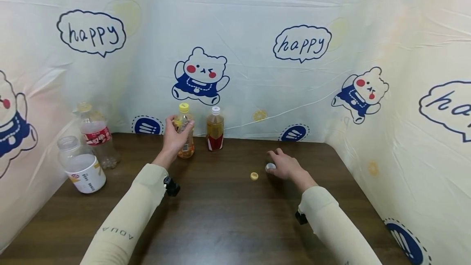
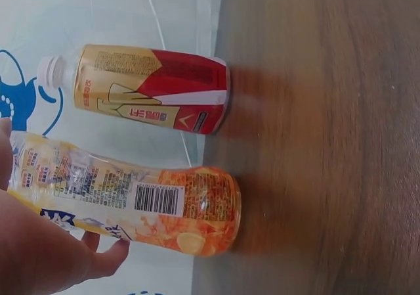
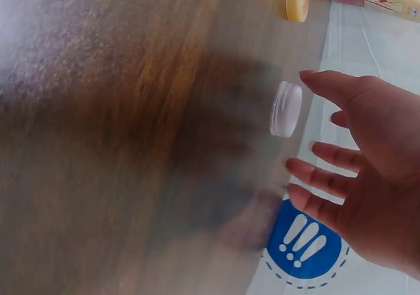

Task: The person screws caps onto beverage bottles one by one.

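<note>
My left hand grips the upper part of a clear drink bottle with a yellow cap, upright near the back of the table. The left wrist view shows its orange label and barcode; my palm hides part of the upper body. Just to its right stands a gold-and-red bottle with a white cap. Over on the right, my right hand reaches beside a loose white lid lying on the table, its fingers spread and holding nothing. A smaller yellow cap lies left of that lid.
At the table's left side are an open wide-mouth jar with a white label and, behind it, a cola bottle with a red label and yellow cap. A printed curtain hangs along the back and sides of the brown table.
</note>
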`<state>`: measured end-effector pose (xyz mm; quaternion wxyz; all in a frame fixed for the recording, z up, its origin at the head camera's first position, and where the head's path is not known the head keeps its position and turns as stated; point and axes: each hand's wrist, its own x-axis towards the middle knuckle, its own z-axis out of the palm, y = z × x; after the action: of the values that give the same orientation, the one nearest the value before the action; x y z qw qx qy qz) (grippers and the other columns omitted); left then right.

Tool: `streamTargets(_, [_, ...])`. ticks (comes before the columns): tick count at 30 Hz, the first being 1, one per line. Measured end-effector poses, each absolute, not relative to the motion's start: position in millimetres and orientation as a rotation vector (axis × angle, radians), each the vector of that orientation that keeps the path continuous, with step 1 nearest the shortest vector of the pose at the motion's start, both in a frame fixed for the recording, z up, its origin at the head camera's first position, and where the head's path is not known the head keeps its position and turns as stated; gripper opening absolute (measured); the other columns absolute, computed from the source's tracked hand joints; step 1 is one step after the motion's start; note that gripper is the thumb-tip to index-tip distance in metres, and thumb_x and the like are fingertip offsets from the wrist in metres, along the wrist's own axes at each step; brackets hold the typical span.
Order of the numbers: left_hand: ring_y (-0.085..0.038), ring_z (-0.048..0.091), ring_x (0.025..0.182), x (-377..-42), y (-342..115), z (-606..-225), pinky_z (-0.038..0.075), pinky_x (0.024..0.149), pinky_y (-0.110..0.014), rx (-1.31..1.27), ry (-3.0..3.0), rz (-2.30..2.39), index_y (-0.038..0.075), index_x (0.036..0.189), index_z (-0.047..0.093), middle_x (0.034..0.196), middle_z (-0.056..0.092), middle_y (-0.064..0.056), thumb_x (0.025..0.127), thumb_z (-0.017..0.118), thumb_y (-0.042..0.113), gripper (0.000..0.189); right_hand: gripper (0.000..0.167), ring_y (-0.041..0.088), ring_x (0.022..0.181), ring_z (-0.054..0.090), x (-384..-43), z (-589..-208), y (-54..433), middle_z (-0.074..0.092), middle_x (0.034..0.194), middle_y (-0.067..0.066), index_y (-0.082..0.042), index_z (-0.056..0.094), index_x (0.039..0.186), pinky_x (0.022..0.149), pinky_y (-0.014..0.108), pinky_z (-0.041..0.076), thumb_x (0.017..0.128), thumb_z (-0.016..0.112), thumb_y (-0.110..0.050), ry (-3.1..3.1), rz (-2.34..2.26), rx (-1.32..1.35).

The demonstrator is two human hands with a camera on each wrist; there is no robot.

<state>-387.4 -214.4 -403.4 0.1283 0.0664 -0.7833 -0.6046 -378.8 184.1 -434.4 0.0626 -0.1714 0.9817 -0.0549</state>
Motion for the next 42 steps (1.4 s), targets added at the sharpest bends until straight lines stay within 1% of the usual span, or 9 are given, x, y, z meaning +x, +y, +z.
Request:
streamTargets(7, [-0.042,0.033,0.147,-380.3,-222.3,-406.1,0.032,0.117,-0.06,0.179,-2.299,-1.721,0.017,0.161,0.013,0.161,0.029,-0.024,0.096,0.066,0.054,0.091,0.058,0.033,0.111,0.061,-378.2,-439.6,180.3,0.05,0.136,0.019,-0.013,0.051,0.149,0.089,0.06,0.053,0.098,0.068,-0.033,2.914,-0.181,-0.524])
streamTargets(14, [-0.044,0.031,0.147,-363.6,-229.0,-400.5,0.034,0.113,-0.064,0.156,-2.372,-1.514,0.018,0.162,0.013,0.163,0.027,-0.022,0.095,0.066,0.055,0.093,0.051,0.045,0.134,0.049,-379.9,-440.9,180.2,0.038,0.157,0.026,-0.012,0.055,0.146,0.103,0.066,0.044,0.1,0.066,-0.03,2.907,-0.19,-0.525])
streamTargets(18, [-0.042,0.034,0.144,-346.9,-235.0,-391.0,0.035,0.113,-0.063,0.09,-2.39,-1.331,0.013,0.16,0.018,0.159,0.031,-0.021,0.096,0.068,0.049,0.089,0.042,0.044,0.121,0.058,-380.8,-440.6,180.1,0.051,0.141,0.024,-0.01,0.062,0.136,0.097,0.063,0.049,0.099,0.068,-0.027,2.919,-0.188,-0.573])
streamTargets(21, [-0.042,0.04,0.139,-332.9,-241.0,-384.2,0.037,0.111,-0.063,0.02,-2.409,-1.192,0.008,0.156,0.028,0.152,0.039,-0.022,0.097,0.069,0.041,0.078,0.033,0.04,0.111,0.062,-381.7,-441.0,180.6,0.057,0.125,0.019,-0.008,0.066,0.126,0.094,0.059,0.052,0.097,0.07,-0.024,2.929,-0.196,-0.624])
streamTargets(24, [-0.041,0.048,0.131,-317.5,-248.3,-379.6,0.041,0.105,-0.063,-0.053,-2.452,-1.032,0.005,0.145,0.045,0.141,0.052,-0.021,0.099,0.068,0.034,0.06,0.029,0.039,0.113,0.062,-382.3,-442.1,181.7,0.059,0.124,0.019,-0.006,0.067,0.121,0.097,0.058,0.051,0.096,0.07,-0.02,2.928,-0.212,-0.656])
streamTargets(27, [-0.04,0.054,0.123,-300.1,-256.6,-376.6,0.044,0.1,-0.063,-0.116,-2.483,-0.856,0.003,0.131,0.06,0.129,0.06,-0.019,0.099,0.068,0.03,0.043,0.026,0.037,0.109,0.062,-383.1,-443.4,182.3,0.06,0.119,0.019,-0.004,0.067,0.117,0.096,0.055,0.051,0.096,0.07,-0.017,2.92,-0.233,-0.695])
streamTargets(31, [-0.043,0.055,0.118,-282.5,-266.5,-371.7,0.043,0.096,-0.066,-0.19,-2.435,-0.628,0.004,0.116,0.068,0.122,0.064,-0.019,0.093,0.075,0.026,0.033,0.021,0.032,0.099,0.062,-384.1,-442.9,187.1,0.06,0.108,0.015,-0.002,0.067,0.114,0.093,0.053,0.052,0.096,0.068,-0.013,2.914,-0.278,-0.733])
streamTargets(35, [-0.046,0.053,0.117,-266.0,-286.2,-365.9,0.04,0.095,-0.07,-0.213,-2.308,-0.485,0.003,0.114,0.068,0.122,0.064,-0.022,0.084,0.083,0.025,0.04,0.017,0.03,0.095,0.061,-385.5,-442.6,189.9,0.062,0.101,0.013,-0.002,0.067,0.112,0.09,0.052,0.053,0.097,0.065,-0.01,2.92,-0.345,-0.811])
streamTargets(42, [-0.052,0.043,0.123,-242.0,-330.2,-358.5,0.03,0.1,-0.07,-0.088,-2.114,-0.505,0.0,0.133,0.056,0.132,0.052,-0.029,0.074,0.087,0.027,0.072,0.019,0.029,0.09,0.061,-383.9,-441.5,196.5,0.065,0.099,0.014,0.0,0.07,0.112,0.084,0.049,0.053,0.097,0.062,-0.009,2.938,-0.46,-0.927])
